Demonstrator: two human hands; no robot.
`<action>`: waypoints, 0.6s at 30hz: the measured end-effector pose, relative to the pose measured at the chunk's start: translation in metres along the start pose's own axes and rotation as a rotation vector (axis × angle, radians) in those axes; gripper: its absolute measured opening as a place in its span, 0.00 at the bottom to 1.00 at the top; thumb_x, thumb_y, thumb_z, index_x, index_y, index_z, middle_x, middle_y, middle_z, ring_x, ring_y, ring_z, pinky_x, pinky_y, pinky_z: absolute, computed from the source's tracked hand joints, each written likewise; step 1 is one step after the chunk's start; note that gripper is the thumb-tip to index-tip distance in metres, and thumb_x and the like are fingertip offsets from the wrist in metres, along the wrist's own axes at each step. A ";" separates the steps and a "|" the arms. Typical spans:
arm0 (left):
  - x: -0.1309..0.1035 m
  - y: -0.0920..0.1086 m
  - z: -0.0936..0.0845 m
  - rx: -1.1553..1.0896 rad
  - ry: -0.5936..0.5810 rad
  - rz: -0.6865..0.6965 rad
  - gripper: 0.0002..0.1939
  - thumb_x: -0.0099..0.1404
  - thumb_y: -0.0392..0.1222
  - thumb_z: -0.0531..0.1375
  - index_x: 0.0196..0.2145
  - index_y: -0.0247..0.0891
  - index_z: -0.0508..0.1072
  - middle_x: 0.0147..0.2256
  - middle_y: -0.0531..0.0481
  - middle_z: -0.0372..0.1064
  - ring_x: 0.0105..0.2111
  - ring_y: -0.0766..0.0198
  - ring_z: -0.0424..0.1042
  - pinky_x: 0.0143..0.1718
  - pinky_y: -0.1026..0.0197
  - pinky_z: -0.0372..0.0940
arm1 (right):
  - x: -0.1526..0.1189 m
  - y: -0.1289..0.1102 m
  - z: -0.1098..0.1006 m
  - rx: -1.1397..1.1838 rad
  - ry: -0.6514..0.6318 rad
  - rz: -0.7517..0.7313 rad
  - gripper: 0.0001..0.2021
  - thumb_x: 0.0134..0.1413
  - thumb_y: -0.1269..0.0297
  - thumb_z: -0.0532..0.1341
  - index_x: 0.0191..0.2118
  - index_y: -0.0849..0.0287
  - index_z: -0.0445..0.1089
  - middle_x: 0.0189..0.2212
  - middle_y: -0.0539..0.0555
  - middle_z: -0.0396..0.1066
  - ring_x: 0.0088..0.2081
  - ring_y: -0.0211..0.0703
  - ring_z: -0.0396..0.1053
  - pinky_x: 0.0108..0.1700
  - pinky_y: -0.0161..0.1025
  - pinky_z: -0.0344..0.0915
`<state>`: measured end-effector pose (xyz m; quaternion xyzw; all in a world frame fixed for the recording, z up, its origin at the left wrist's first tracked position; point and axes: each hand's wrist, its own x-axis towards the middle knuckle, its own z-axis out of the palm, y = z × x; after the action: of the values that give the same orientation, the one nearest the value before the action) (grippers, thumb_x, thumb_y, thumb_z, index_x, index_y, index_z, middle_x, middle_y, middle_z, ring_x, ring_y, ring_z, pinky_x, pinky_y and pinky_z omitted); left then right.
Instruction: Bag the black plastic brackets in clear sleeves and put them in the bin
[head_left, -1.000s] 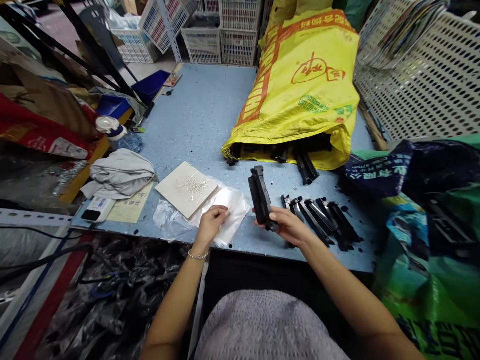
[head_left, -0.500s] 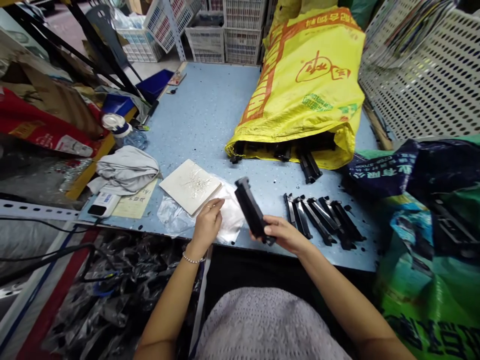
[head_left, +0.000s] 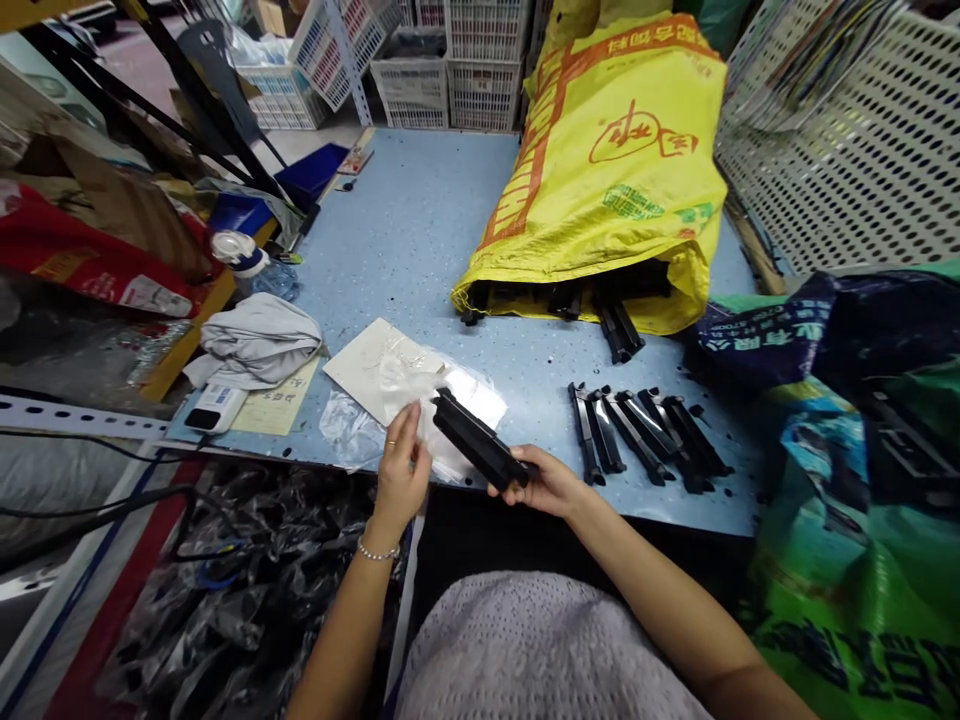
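Note:
My right hand [head_left: 541, 482] grips one end of a long black plastic part [head_left: 480, 440], which slants up and left over the table's front edge. The part's far end meets the opening of a clear plastic bag [head_left: 412, 380]. Beside that end, my left hand [head_left: 403, 462] is closed, its fingertips pinching the bag's edge. Behind the bag lies a pale flat board [head_left: 361, 362], partly covered by the film. Several similar black parts [head_left: 634, 430] lie in a slanted row to the right of my right hand.
A yellow woven sack [head_left: 615, 180] with black parts at its mouth lies on the blue table [head_left: 420, 230]. A grey cloth [head_left: 259, 340], a water bottle [head_left: 251, 265] and a white device [head_left: 216, 408] stand left. A green sack [head_left: 840, 580] fills the right side.
My right hand has tilted the black part leftward and brought its far end to the bag. My left hand has taken hold of the bag and raised its edge over the board.

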<state>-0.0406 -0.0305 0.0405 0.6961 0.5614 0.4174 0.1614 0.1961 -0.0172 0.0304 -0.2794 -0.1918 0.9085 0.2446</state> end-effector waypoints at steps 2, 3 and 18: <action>0.002 -0.003 -0.001 0.050 -0.002 0.059 0.33 0.69 0.30 0.50 0.69 0.45 0.50 0.64 0.37 0.55 0.64 0.54 0.59 0.57 0.54 0.66 | -0.003 0.004 -0.007 0.040 -0.046 0.058 0.18 0.58 0.56 0.59 0.36 0.71 0.71 0.30 0.66 0.78 0.23 0.39 0.75 0.27 0.29 0.72; 0.002 -0.003 0.000 0.079 -0.007 0.115 0.33 0.69 0.29 0.50 0.69 0.44 0.49 0.64 0.38 0.56 0.64 0.54 0.58 0.59 0.53 0.65 | -0.003 0.005 -0.009 0.052 -0.061 0.083 0.18 0.59 0.56 0.57 0.37 0.72 0.71 0.30 0.66 0.78 0.23 0.39 0.75 0.26 0.29 0.71; -0.013 0.028 -0.003 0.052 -0.339 0.273 0.38 0.65 0.25 0.48 0.70 0.41 0.43 0.67 0.40 0.52 0.66 0.52 0.56 0.64 0.48 0.60 | 0.005 0.001 0.034 -0.902 0.363 -0.329 0.23 0.53 0.56 0.64 0.52 0.60 0.66 0.33 0.51 0.72 0.30 0.40 0.70 0.34 0.37 0.67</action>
<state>-0.0247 -0.0516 0.0564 0.8297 0.4376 0.2978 0.1773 0.1718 -0.0225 0.0536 -0.4763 -0.5605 0.6217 0.2690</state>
